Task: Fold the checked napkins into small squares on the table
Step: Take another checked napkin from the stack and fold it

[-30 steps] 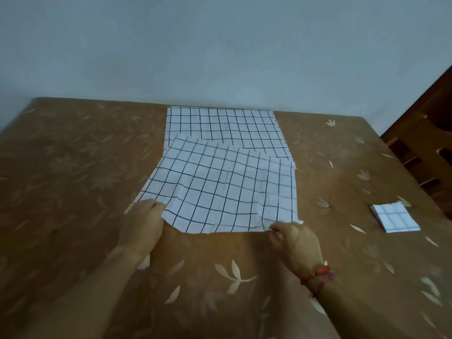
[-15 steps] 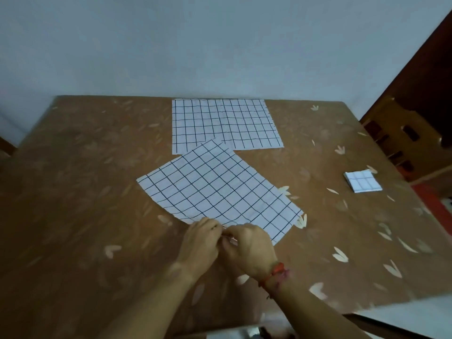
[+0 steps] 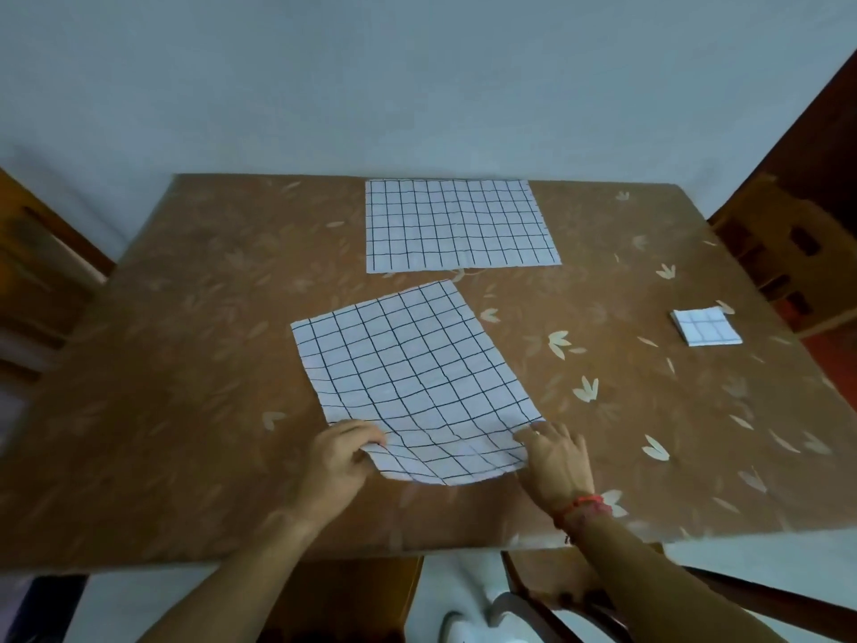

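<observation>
The near checked napkin (image 3: 408, 378) lies unfolded and skewed mid-table (image 3: 185, 364), its near edge rippled. The left hand (image 3: 338, 466) pinches its near-left corner under a curled thumb. The right hand (image 3: 559, 461) has its fingers on the near-right corner, though whether they grip it is unclear; half a second ago both hands met at one corner.

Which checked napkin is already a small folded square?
The small folded white checked napkin at far right; the far flat napkin and the near napkin are unfolded.
</observation>
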{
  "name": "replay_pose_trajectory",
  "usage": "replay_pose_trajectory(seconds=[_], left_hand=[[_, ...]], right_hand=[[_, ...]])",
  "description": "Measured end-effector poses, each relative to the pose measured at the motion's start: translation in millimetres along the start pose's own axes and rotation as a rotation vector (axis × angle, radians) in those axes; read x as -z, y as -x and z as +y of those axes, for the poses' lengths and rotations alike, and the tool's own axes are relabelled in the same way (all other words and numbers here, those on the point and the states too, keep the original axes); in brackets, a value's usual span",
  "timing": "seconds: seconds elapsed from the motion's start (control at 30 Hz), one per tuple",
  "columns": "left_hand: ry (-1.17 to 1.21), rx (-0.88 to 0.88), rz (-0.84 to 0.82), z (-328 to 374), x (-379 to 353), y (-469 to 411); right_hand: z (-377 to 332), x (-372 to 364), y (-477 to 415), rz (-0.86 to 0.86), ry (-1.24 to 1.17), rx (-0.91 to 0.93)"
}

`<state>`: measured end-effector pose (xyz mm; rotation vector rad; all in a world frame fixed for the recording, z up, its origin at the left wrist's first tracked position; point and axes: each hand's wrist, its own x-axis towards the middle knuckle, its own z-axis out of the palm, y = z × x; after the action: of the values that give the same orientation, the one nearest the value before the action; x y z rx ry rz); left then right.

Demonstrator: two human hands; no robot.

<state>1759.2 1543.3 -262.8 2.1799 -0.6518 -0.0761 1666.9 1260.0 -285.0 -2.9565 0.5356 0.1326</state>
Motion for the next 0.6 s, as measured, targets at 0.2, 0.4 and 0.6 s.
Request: replay_pose_trajectory(seconds=[0.2, 0.4, 0.6], left_hand=[[-0.142, 0.124, 0.006, -20, 29, 32], [-0.219, 0.249, -0.024, -22, 41, 56], [-0.027, 0.292, 0.0, -16, 47, 65]], right_hand=[[2, 20, 17, -0.028, -0.086, 0.004], [-3, 37, 42, -0.051, -0.294, 0.035], [4, 48, 58, -0.125, -0.231, 0.035]])
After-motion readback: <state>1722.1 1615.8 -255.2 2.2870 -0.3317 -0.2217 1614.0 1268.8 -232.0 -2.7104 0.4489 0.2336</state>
